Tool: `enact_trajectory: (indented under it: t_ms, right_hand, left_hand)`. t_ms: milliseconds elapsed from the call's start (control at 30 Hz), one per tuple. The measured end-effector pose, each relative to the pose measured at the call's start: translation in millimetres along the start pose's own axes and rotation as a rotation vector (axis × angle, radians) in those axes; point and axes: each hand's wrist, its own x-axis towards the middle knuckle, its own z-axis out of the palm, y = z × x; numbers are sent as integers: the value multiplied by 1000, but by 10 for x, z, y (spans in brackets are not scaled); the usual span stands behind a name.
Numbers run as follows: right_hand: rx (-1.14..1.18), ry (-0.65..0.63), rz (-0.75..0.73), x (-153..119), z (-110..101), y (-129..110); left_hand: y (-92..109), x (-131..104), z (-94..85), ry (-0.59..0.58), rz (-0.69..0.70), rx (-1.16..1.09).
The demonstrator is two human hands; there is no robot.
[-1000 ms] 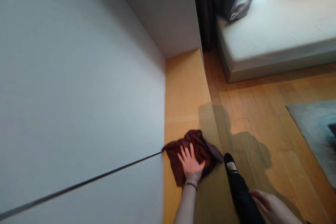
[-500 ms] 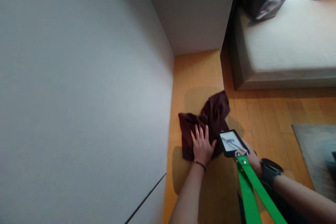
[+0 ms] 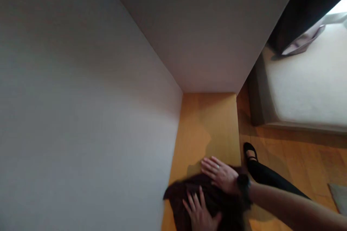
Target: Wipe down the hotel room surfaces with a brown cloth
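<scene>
The dark cloth (image 3: 206, 202) lies on the wooden ledge (image 3: 208, 122) at the lower middle of the frame, close to the white wall (image 3: 81, 115) on the left. Half a second ago it was higher in the frame, near the middle, and only the left hand pressed on it. Now both hands are on it.

The left hand (image 3: 200, 214) rests flat on the cloth at the bottom edge of the frame, its fingers (image 3: 193, 202) spread and stretched out; they press down and do not grip anything. The right hand (image 3: 219, 173) has come from the right side and now lies on the upper edge of the cloth, palm down, fingers (image 3: 208, 164) open and pointing to the left. A ring shows on one finger and a black watch (image 3: 243, 184) is on the wrist. Earlier this hand was further right, beside a phone on a green strap; the phone and strap are no longer in the frame.

A leg in black with a black shoe (image 3: 249, 151) stands on the floor (image 3: 292, 158) just right of the ledge. The bed (image 3: 306, 90) is at the upper right, and the view has turned so that the wall corner now fills the top of the frame.
</scene>
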Motion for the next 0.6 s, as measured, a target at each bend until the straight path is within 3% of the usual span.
enact_trajectory:
  t_ms: [67,133,233,300,367,433,500,600]
  right_hand:
    - [-188,123,54,532,-587,706]
    - [-287,184,38,900,-1141,1346]
    - [-300,180,74,1038,-1668,2026]
    - [-288,178,134,913,-1776,2262]
    - [-276,191,191,678,-1748,2345]
    - [-255,210,257,373,-1654,2292]
    - [-228,223,333,31,-1536,2120]
    - [-184,212,409,-466,-1333,1682]
  left_hand:
    - [117,892,-334,145,-67,27]
    - [262,1879,-753,257,-17,30]
    - [590,3083,-1315,307,-28,6]
    - [851,3490,-1512,308,-32,-6]
    - [1104,3580,-1560,302,9,-17]
    - [1327,3456,-1518,288,100,-35]
    - [1510,3219,-1435,260,229,-60]
    - [1679,2754,-1268,153,441,-105]
